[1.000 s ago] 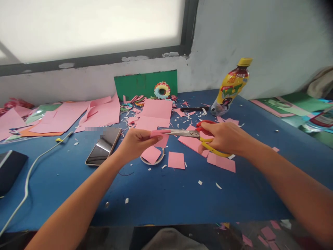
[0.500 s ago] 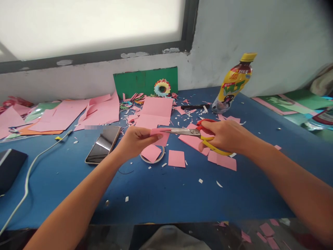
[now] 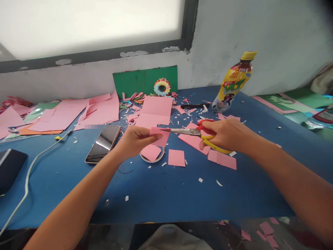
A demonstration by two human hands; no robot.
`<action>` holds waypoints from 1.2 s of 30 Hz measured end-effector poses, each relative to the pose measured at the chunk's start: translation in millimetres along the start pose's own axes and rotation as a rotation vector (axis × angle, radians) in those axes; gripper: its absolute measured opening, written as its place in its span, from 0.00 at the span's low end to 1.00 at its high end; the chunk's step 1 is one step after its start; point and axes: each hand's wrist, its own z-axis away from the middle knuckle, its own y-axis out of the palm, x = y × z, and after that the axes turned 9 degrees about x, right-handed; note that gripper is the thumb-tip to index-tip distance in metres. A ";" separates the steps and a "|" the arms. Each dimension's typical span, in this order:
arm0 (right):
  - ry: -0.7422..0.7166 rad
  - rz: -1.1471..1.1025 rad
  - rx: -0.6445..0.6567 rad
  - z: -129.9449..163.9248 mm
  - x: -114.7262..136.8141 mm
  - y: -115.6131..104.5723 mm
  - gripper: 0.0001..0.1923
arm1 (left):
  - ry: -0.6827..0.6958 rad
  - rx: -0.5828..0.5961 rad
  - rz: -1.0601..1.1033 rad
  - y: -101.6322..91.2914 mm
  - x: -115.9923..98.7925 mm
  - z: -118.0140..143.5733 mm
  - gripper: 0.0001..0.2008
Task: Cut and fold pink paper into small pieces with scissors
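Observation:
Between thumb and fingers, my left hand (image 3: 137, 140) pinches a small pink paper piece (image 3: 163, 138) above the table. My right hand (image 3: 225, 134) grips the red and yellow handles of the scissors (image 3: 191, 132), whose blades point left and meet the paper's upper part. Below the held piece, a pink paper square (image 3: 150, 152) rests over a tape roll (image 3: 163, 154). Another pink square (image 3: 176, 158) lies just to the right. Under and beside the scissors are more pink pieces, one a folded strip (image 3: 222, 159).
A phone (image 3: 103, 144) lies left of my left hand. Behind are a large pink sheet (image 3: 156, 107), a green board (image 3: 144, 81), a paper ring (image 3: 162, 87) and a black pen (image 3: 195, 106). A yellow-labelled bottle (image 3: 234, 83) stands at back right. Scraps litter the blue table (image 3: 161, 201).
The blades have shifted slightly against the pink paper, and more of the paper now shows, both above and below them. Both hands keep nearly the same place.

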 end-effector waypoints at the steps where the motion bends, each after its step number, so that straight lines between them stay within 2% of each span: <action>1: 0.000 -0.001 0.000 0.4 0.3 -0.1 0.21 | 0.001 0.000 0.005 -0.1 -0.1 0.0 0.18; 10: 0.011 -0.018 0.011 2.2 4.8 -4.1 0.23 | -0.034 0.022 0.043 0.5 -3.8 0.8 0.21; 16: -0.015 -0.034 0.030 0.9 4.1 -4.1 0.19 | -0.055 0.068 0.091 1.5 -8.0 0.6 0.13; 22: -0.027 -0.027 0.039 -0.4 2.0 -1.5 0.17 | -0.051 0.074 0.097 2.2 -8.4 0.6 0.14; 29: -0.040 -0.096 0.059 0.6 7.8 -0.9 0.13 | -0.059 0.079 0.118 2.4 -10.3 0.8 0.08; 36: -0.055 -0.041 0.045 -0.9 4.4 3.5 0.14 | -0.053 0.096 0.075 3.7 -8.5 0.7 0.12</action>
